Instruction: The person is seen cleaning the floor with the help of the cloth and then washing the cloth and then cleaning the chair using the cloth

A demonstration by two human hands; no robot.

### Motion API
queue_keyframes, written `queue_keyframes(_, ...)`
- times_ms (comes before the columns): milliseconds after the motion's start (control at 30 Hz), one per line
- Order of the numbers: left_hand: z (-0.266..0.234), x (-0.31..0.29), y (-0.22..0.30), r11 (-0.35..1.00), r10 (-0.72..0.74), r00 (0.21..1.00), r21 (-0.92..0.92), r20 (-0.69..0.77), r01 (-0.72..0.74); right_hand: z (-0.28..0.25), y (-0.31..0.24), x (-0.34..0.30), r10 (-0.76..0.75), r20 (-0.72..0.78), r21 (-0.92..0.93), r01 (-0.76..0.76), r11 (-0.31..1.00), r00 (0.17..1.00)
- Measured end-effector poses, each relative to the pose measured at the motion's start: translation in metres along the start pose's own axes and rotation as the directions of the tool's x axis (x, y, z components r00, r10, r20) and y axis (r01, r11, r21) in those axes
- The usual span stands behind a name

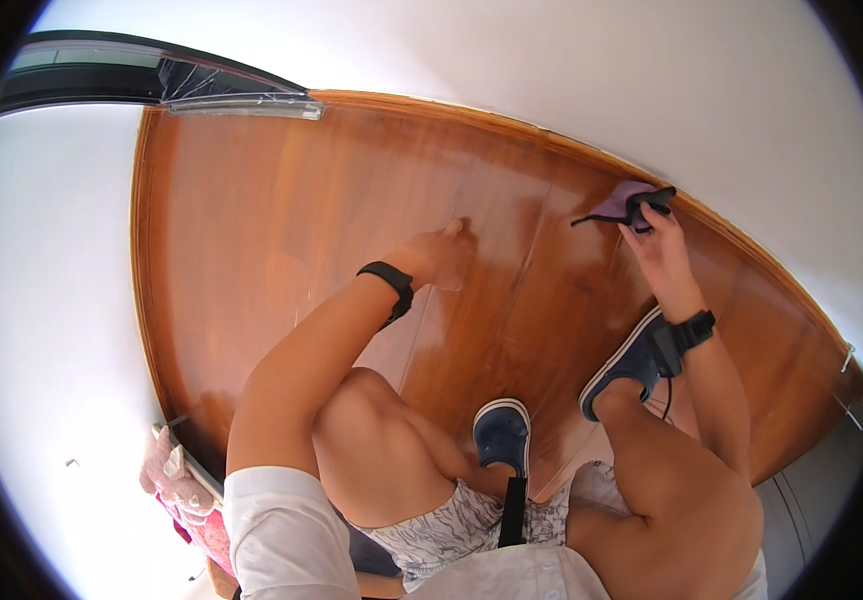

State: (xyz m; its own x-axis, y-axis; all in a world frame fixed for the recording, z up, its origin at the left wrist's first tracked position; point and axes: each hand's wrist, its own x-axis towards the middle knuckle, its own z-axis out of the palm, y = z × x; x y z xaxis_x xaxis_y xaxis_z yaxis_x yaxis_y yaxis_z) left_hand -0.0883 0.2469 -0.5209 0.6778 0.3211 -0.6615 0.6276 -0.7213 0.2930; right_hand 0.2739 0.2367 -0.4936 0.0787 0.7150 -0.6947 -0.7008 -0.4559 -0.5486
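My right hand (pixel 660 245) grips a purple cloth (pixel 624 199) with black edging, close to the wooden skirting at the far right. The cloth hangs bunched from my fingers, near or against the floor; I cannot tell if it touches. Over the middle of the brown wooden floor (pixel 282 200) is my left hand (pixel 442 258), slightly blurred. Its fingers are curled in, and I see nothing held in them. Both wrists wear black bands, the right one with a small box and a cable.
I am crouched low, with dark blue clogs (pixel 503 435) on the boards. White walls (pixel 62 250) border the floor on the left and at the back. A dark-framed glass panel (pixel 152 80) stands at the far left. Pink patterned fabric (pixel 197 515) lies at the lower left.
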Motion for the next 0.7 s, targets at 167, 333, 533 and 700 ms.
queue_keyframes(167,-0.028,-0.026,0.007,0.972,-0.097,0.994,-0.21,0.052,0.106,-0.034,-0.04,-0.039,-0.074,0.031,-0.237,0.079,0.968,0.997)
queue_keyframes(333,-0.005,-0.027,0.009,0.982,-0.096,0.995,-0.162,-0.008,0.093,-0.041,-0.081,-0.093,-0.124,0.115,-0.651,0.168,0.74,0.986)
queue_keyframes(533,0.011,-0.029,0.048,0.964,-0.214,0.976,-0.172,-0.04,0.205,-0.083,-0.073,-0.086,-0.004,0.347,-0.814,0.303,0.496,0.938)
queue_keyframes(700,0.012,-0.036,0.06,0.928,-0.355,0.906,-0.207,-0.232,0.311,-0.066,-0.068,-0.064,0.092,0.378,-0.911,0.353,0.212,0.921)
